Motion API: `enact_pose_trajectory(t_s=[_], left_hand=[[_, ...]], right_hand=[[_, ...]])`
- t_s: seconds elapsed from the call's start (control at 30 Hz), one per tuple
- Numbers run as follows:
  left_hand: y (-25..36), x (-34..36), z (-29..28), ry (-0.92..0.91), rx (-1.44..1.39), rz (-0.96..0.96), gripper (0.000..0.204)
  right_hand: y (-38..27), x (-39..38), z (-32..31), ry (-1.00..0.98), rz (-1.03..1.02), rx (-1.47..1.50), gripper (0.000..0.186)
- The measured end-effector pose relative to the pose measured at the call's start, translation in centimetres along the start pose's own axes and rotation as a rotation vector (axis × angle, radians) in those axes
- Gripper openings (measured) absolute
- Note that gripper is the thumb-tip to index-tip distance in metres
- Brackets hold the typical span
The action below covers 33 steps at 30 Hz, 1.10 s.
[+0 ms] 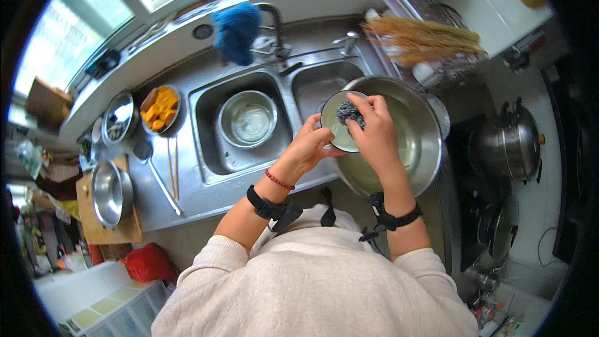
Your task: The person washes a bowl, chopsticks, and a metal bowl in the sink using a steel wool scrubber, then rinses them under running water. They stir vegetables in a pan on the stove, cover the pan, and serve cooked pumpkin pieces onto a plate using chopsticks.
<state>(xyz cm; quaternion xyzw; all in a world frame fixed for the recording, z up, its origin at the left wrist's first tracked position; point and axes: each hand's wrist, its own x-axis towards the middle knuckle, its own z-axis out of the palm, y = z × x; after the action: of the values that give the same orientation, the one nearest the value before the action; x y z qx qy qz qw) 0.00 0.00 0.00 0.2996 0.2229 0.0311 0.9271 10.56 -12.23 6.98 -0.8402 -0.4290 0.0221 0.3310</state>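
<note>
My left hand (pixel 310 145) grips the rim of a round, pale dish with a dark edge (pixel 332 110), its thumb on the near side. My right hand (pixel 375 130) pinches a grey steel wool scrubber (pixel 349 113) against the inside of the dish. Both hands are over the left part of a large metal basin (pixel 430 171) holding cloudy, greenish water. Whether the dish is a shallow bowl or a lid I cannot tell.
A metal bowl (pixel 272 132) sits in the left sink (pixel 209 162). Orange chunks fill a bowl (pixel 160 109) on the counter, near a spatula (pixel 160 178) and chopsticks (pixel 171 165). Behind the basin lies a straw broom (pixel 421 37). A lidded pot (pixel 508 143) stands right.
</note>
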Motion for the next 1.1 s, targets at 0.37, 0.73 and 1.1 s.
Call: enact_pose_trajectory(t_s=[0.37,0.73,1.1], left_hand=[[7.6,-6.7,-22.0,0.393,0.025,0.274,0.075],[7.9,-6.1,-28.3,0.456,-0.245,0.24,0.07],[7.9,-3.3,-28.7,0.512,-0.222,0.233,0.071]], right_hand=[[-10.8,6.8,24.7,-0.615,-0.103,-0.06,0.028],[-12.7,9.1,34.4,-0.27,-0.363,0.181,0.028],[-10.9,12.7,33.7,-0.183,-0.515,-0.451,0.013]])
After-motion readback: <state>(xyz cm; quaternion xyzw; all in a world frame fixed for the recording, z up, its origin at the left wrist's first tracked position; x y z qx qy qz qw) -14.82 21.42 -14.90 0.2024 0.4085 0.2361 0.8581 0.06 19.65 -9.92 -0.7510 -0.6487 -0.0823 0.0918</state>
